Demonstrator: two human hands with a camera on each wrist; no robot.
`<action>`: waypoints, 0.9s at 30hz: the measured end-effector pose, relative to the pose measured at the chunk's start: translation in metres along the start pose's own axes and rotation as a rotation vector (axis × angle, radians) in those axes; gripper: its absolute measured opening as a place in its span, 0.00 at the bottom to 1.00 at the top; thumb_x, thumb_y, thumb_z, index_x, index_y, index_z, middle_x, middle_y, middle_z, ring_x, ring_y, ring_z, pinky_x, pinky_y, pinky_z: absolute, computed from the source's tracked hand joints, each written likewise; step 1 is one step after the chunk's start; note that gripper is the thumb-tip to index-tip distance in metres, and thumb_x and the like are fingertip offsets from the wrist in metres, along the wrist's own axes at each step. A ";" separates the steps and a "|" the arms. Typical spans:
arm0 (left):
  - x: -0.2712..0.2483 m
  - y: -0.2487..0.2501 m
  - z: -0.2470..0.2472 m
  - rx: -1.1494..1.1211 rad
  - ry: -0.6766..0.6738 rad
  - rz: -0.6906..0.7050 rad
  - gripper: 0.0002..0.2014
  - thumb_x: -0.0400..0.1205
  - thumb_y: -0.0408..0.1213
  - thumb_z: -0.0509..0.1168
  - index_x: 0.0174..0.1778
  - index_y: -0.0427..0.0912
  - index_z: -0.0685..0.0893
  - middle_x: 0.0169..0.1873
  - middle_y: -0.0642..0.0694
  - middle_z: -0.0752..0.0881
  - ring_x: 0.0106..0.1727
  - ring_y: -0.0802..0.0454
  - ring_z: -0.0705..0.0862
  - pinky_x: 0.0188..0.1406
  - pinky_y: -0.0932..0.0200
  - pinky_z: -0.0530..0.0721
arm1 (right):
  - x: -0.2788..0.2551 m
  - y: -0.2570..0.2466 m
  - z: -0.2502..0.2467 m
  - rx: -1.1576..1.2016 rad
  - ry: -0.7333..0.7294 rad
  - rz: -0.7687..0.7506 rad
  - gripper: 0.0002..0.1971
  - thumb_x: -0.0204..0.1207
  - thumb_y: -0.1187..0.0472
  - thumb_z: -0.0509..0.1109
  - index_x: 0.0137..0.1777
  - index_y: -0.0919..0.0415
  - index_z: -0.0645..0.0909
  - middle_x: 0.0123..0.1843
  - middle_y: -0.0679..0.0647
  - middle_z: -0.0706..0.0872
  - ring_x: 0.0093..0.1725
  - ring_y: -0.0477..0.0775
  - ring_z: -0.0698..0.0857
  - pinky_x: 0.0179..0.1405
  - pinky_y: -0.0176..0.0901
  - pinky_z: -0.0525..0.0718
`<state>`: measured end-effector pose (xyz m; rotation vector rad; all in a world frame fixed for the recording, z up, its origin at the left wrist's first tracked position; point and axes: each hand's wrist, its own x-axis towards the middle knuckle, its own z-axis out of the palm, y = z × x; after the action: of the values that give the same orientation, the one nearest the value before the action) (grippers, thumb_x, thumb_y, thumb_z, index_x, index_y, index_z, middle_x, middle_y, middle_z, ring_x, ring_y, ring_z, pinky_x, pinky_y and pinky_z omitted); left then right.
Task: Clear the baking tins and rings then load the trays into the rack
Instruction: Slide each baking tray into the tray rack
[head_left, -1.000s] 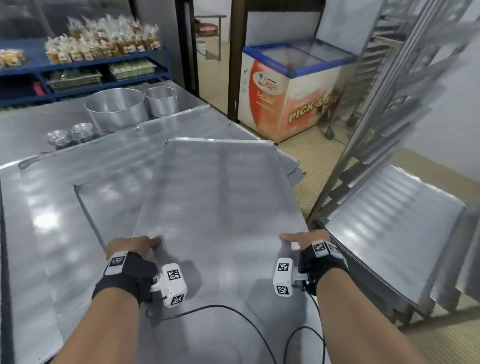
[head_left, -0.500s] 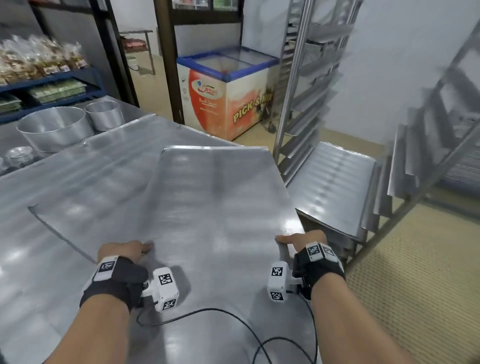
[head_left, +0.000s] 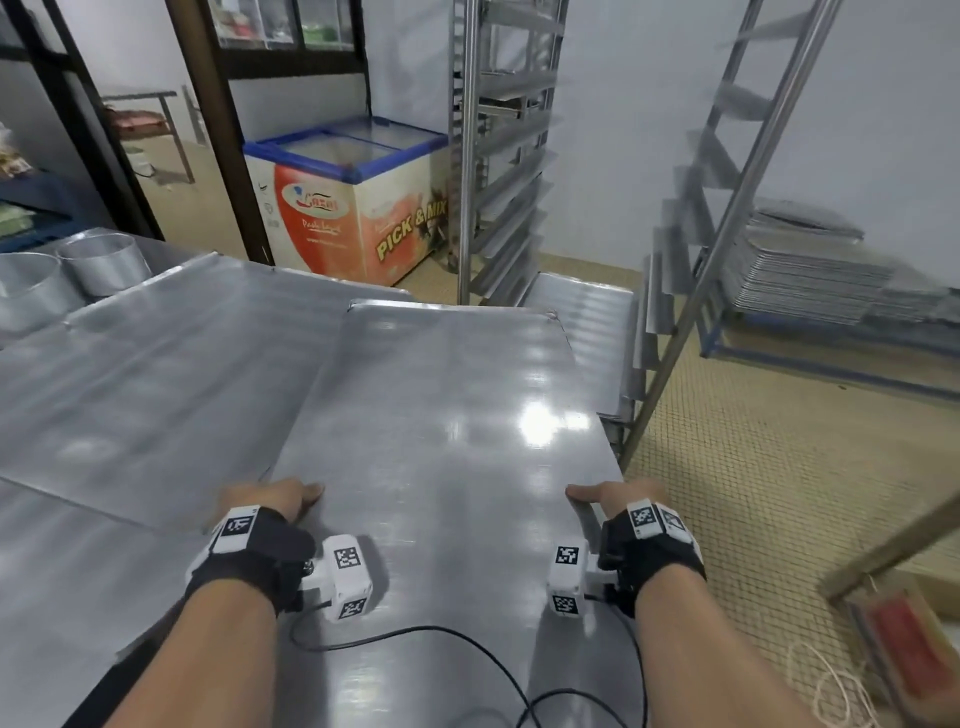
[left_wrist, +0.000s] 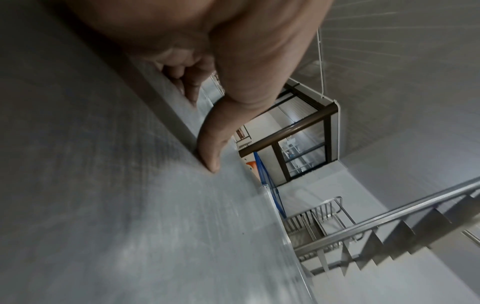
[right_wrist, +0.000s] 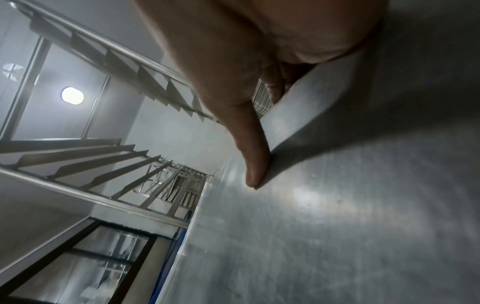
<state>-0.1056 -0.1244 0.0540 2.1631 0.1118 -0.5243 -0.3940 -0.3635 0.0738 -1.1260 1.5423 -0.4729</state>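
The tray (head_left: 447, 415) is bare and held level, off the worktable (head_left: 130, 374), its far edge pointing at the rack (head_left: 498, 156). The left hand (head_left: 270, 501) and right hand (head_left: 618, 496) clasp its side rims. Two round tins (head_left: 67, 270) stand at the worktable's far left corner; loading appears unfinished.

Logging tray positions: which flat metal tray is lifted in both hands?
The bare steel tray gripped at both side edges; other trays rest on table and rack.

I hold a wide metal tray (head_left: 441, 415) by its long sides, my left hand (head_left: 270, 501) and right hand (head_left: 618, 496) each gripping an edge near me, its far end pointing toward the rack (head_left: 498, 156), a freezer chest (head_left: 348, 208) far left.
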 end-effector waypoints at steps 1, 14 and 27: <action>-0.005 0.003 0.005 0.015 -0.011 0.016 0.31 0.70 0.41 0.81 0.66 0.29 0.84 0.63 0.32 0.86 0.64 0.35 0.86 0.63 0.43 0.85 | -0.002 0.002 -0.006 0.042 0.003 0.019 0.18 0.55 0.72 0.88 0.42 0.72 0.83 0.38 0.63 0.89 0.38 0.64 0.90 0.27 0.46 0.90; 0.005 0.061 0.078 0.124 -0.176 -0.009 0.34 0.63 0.38 0.85 0.61 0.26 0.83 0.58 0.30 0.87 0.55 0.31 0.87 0.60 0.44 0.84 | 0.030 0.024 -0.044 0.168 0.170 0.111 0.34 0.54 0.68 0.89 0.58 0.76 0.78 0.43 0.66 0.89 0.35 0.63 0.90 0.26 0.47 0.88; 0.070 0.126 0.154 0.177 -0.285 0.020 0.21 0.73 0.36 0.80 0.54 0.25 0.84 0.47 0.34 0.87 0.47 0.36 0.85 0.48 0.50 0.82 | 0.105 -0.010 -0.021 -0.021 0.246 0.224 0.23 0.62 0.65 0.87 0.53 0.75 0.83 0.44 0.66 0.91 0.40 0.62 0.89 0.34 0.47 0.85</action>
<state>-0.0596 -0.3297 0.0393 2.2313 -0.1172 -0.8515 -0.4026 -0.4620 0.0325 -0.9216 1.8672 -0.4554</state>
